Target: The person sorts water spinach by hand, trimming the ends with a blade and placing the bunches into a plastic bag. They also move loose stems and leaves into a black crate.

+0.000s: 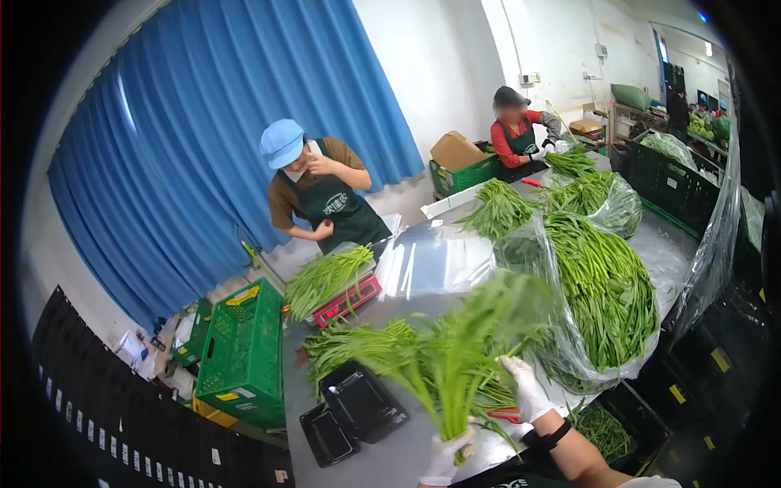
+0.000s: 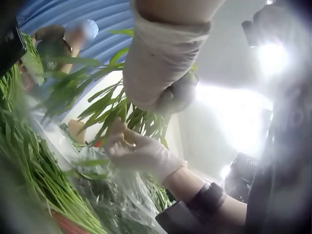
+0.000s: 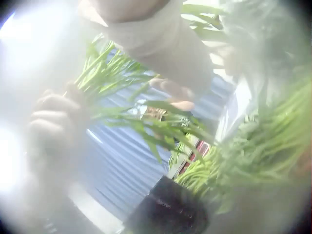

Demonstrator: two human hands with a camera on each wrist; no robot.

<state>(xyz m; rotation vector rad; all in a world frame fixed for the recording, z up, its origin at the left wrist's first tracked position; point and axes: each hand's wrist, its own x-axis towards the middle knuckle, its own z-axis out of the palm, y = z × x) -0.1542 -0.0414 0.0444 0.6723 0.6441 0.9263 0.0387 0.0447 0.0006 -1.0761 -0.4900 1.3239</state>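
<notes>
My gloved left hand (image 1: pixel 449 457) grips a bunch of water spinach (image 1: pixel 455 366) by its lower stems at the table's near edge. The bunch stands tilted, its blurred leafy tops fanning up and to the right. My gloved right hand (image 1: pixel 527 390) is right beside the leaves, with bent fingers at stray blades in the left wrist view; I cannot tell whether they pinch a leaf. Behind the bunch lies a loose pile of water spinach (image 1: pixel 358 346). Two black trays (image 1: pixel 362 398) lie to the left. Red-handled scissors (image 1: pixel 506 415) lie partly under greens near my right hand.
A red scale (image 1: pixel 348 301) carries more greens beyond the trays. Clear plastic bags (image 1: pixel 423 264) lie mid-table. A large open bag of water spinach (image 1: pixel 602 285) fills the right side. Green crates (image 1: pixel 244 350) stand left. Two people (image 1: pixel 329 195) are across the table.
</notes>
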